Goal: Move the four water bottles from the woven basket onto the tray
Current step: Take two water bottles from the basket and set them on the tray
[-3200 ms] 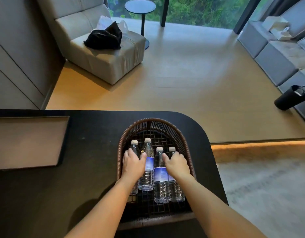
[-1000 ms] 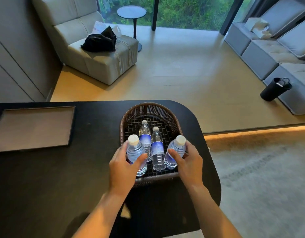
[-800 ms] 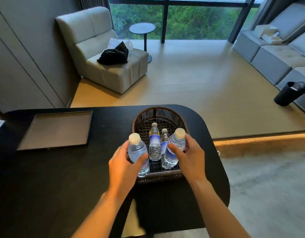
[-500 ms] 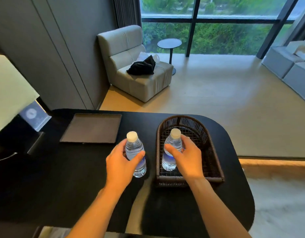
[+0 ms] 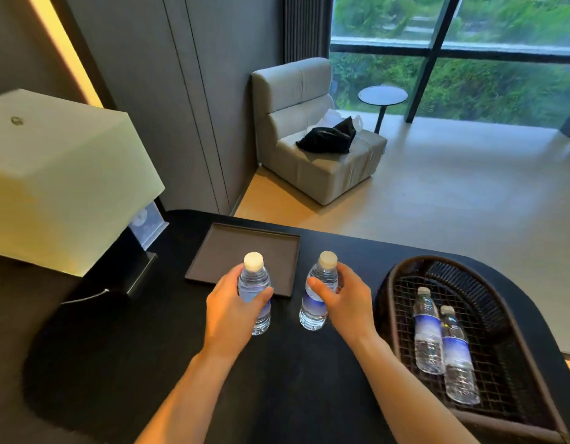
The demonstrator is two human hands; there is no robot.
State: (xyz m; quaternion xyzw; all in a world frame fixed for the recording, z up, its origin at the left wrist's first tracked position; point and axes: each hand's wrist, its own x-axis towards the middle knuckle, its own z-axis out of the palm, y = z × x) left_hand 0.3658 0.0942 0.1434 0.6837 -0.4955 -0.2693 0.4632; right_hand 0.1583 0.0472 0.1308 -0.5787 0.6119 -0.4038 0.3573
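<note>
The left hand (image 5: 231, 310) is clamped round a bottle (image 5: 255, 296), thumb on the near side, fingers behind; the bottle is upright, cap up, held above the counter (image 5: 117, 363) at the tray's near edge; the right hand (image 5: 346, 302) is wrapped the same way round a second upright bottle (image 5: 317, 293), just right of the first. The tray (image 5: 245, 248) lies at about 12 o'clock from the left hand and 11 o'clock from the right; it is bare, and the left bottle is the nearer, its neck already overlapping the tray's near rim in this view. The coming move looks like a short push forward and then straight down, both bottles kept vertical, the right one also shifting left. At 3 o'clock sits the basket (image 5: 405, 270); two bottles (image 5: 428, 331) still lie flat in it, touching, caps pointing away toward 12 o'clock.
</note>
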